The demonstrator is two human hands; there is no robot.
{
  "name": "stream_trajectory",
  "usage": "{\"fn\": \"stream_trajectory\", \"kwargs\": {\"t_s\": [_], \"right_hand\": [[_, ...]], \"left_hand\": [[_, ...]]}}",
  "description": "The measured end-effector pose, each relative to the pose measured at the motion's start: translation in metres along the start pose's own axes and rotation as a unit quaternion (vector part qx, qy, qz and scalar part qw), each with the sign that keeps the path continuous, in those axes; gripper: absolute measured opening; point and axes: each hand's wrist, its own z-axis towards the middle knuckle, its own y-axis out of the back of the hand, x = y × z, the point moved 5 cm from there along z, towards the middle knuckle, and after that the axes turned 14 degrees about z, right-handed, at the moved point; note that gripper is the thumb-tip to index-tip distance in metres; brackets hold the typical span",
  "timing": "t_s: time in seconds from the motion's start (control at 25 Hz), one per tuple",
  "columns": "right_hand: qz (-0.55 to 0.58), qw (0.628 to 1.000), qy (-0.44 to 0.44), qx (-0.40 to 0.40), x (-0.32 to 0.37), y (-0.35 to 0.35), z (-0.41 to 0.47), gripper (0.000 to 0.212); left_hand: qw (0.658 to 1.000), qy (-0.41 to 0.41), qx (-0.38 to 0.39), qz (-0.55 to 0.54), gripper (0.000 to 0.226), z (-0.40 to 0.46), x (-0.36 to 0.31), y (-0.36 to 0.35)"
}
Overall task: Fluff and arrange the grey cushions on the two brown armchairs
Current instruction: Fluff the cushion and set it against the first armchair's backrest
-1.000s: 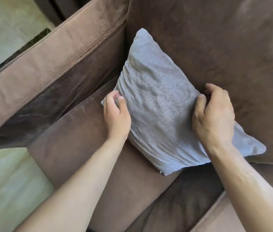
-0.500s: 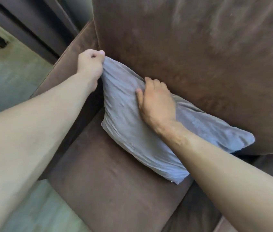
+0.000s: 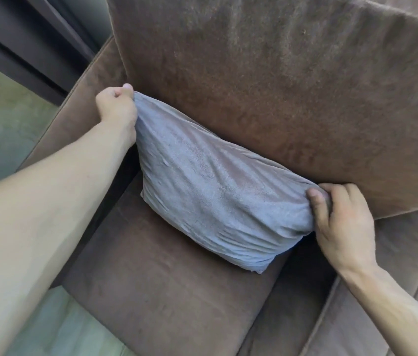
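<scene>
Creased grey cushion (image 3: 218, 201) against armchair (image 3: 292, 98) backrest

One grey cushion (image 3: 218, 201); one brown armchair (image 3: 292, 98); two hands: left (image 3: 116, 106), right (image 3: 341, 227).

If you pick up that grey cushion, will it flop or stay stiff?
Probably floppy: the grey cushion is wrinkled and bunches where the left hand and right hand pinch its corners. It looks light for its size, since pinches alone seem to shift it. It likely won't roll, as it sags against the armchair.
</scene>
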Motion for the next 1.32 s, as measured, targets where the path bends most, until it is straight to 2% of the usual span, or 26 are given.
{"fn": "stream_trajectory", "kwargs": {"t_s": [0.16, 0.24, 0.32, 0.4, 0.48, 0.6, 0.76, 0.84, 0.88, 0.92, 0.96, 1.0, 1.04, 1.08, 1.12, 1.16, 1.2, 1.32], "right_hand": [[0.103, 0.989, -0.017, -0.104, 0.009, 0.028, -0.003, 0.027], [0.143, 0.986, -0.055, -0.069, 0.006, 0.032, -0.006, 0.025], [0.188, 0.976, -0.106, -0.004, -0.004, 0.033, -0.006, 0.012], [0.220, 0.965, -0.142, 0.010, -0.013, 0.040, -0.007, 0.010], [0.241, 0.957, -0.156, -0.044, -0.016, 0.049, -0.009, 0.014], [0.251, 0.949, -0.144, -0.125, -0.011, 0.051, -0.013, 0.011], [0.266, 0.941, -0.150, -0.150, -0.010, 0.045, -0.013, 0.010], [0.303, 0.926, -0.174, -0.145, -0.012, 0.040, -0.017, 0.013], [0.328, 0.911, -0.200, -0.149, -0.018, 0.035, -0.021, 0.015], [0.350, 0.894, -0.234, -0.155, -0.028, 0.027, -0.027, 0.014], [0.373, 0.873, -0.269, -0.163, -0.037, 0.017, -0.034, 0.010], [0.401, 0.845, -0.315, -0.162, -0.047, 0.000, -0.044, 0.016], [0.421, 0.818, -0.359, -0.158, -0.058, -0.018, -0.053, 0.026], [0.428, 0.797, -0.399, -0.149, -0.068, -0.036, -0.062, 0.032], [0.409, 0.794, -0.435, -0.116, -0.077, -0.054, -0.071, 0.036], [0.380, 0.795, -0.468, -0.073, -0.086, -0.075, -0.081, 0.039], [0.341, 0.796, -0.499, -0.034, -0.093, -0.093, -0.091, 0.040], [0.234, 0.800, -0.548, 0.071, -0.112, -0.139, -0.125, 0.035]], "left_hand": [[1.000, -0.001, -0.005, 0.000, 0.033, 0.000, -0.001, 0.004], [1.000, 0.004, -0.009, 0.000, 0.030, -0.002, -0.003, 0.004], [1.000, 0.001, -0.012, 0.011, 0.026, -0.005, -0.002, 0.003], [0.999, -0.025, -0.007, 0.041, 0.025, -0.009, 0.000, 0.003], [0.993, -0.064, 0.002, 0.099, 0.025, -0.015, -0.003, 0.005], [0.985, -0.099, -0.035, 0.140, 0.031, -0.020, -0.012, 0.012], [0.985, -0.097, -0.085, 0.117, 0.029, -0.023, -0.019, 0.011], [0.968, -0.125, -0.087, 0.198, 0.023, -0.036, -0.017, 0.009], [0.950, -0.155, -0.103, 0.252, 0.028, -0.050, -0.019, 0.010], [0.919, -0.217, -0.122, 0.306, 0.034, -0.071, -0.025, 0.010], [0.870, -0.329, -0.128, 0.343, 0.036, -0.099, -0.036, 0.003], [0.798, -0.478, -0.094, 0.355, 0.035, -0.136, -0.047, -0.011], [0.706, -0.621, -0.019, 0.339, 0.034, -0.179, -0.053, -0.030], [0.626, -0.710, 0.061, 0.316, 0.035, -0.216, -0.052, -0.050], [0.572, -0.752, 0.124, 0.304, 0.037, -0.247, -0.048, -0.071], [0.545, -0.767, 0.161, 0.299, 0.038, -0.273, -0.044, -0.090], [0.544, -0.763, 0.179, 0.300, 0.037, -0.291, -0.042, -0.107], [0.593, -0.713, 0.197, 0.317, 0.033, -0.305, -0.043, -0.140]]}}
